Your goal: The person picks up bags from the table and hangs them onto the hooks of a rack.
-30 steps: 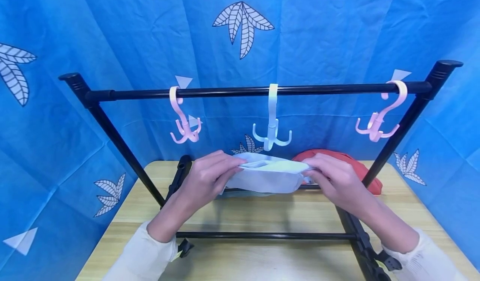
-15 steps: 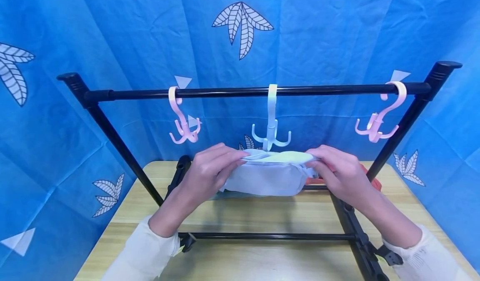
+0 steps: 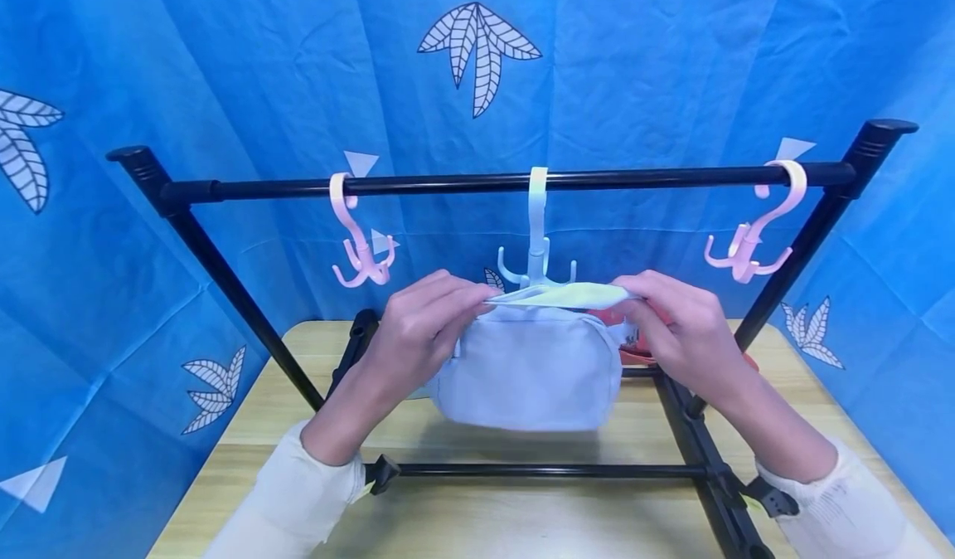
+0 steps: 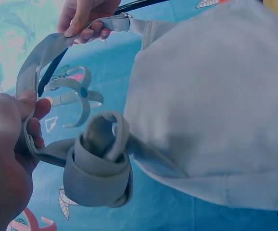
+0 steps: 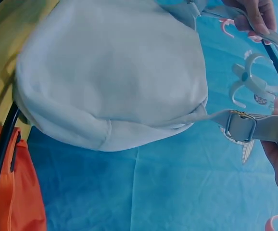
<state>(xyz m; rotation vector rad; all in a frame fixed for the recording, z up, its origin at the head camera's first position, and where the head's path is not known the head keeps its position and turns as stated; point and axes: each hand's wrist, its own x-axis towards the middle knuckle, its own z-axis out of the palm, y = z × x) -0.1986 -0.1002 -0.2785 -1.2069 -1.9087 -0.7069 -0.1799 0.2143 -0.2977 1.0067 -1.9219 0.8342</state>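
A pale grey shoulder bag (image 3: 528,372) hangs by its strap (image 3: 567,295) between both hands, just below and in front of the light blue hook (image 3: 537,235). My left hand (image 3: 425,327) pinches the strap at its left side; my right hand (image 3: 675,327) pinches it at the right. In the left wrist view, a rolled knot of strap (image 4: 98,168) dangles near the left hand. A metal buckle (image 5: 240,126) sits on the strap near the right hand in the right wrist view. The bag's body hangs free above the table.
A black rack bar (image 3: 448,184) spans the view and also carries a pink hook (image 3: 363,244) on the left and another pink hook (image 3: 749,235) on the right. An orange bag (image 5: 21,187) lies behind the right hand. A lower bar (image 3: 537,470) crosses above the wooden table (image 3: 522,517).
Both hands have risen slightly, lifting the strap to the blue hook's prongs. The bag's body has swung from edge-on to hanging face-on, showing more of its front.
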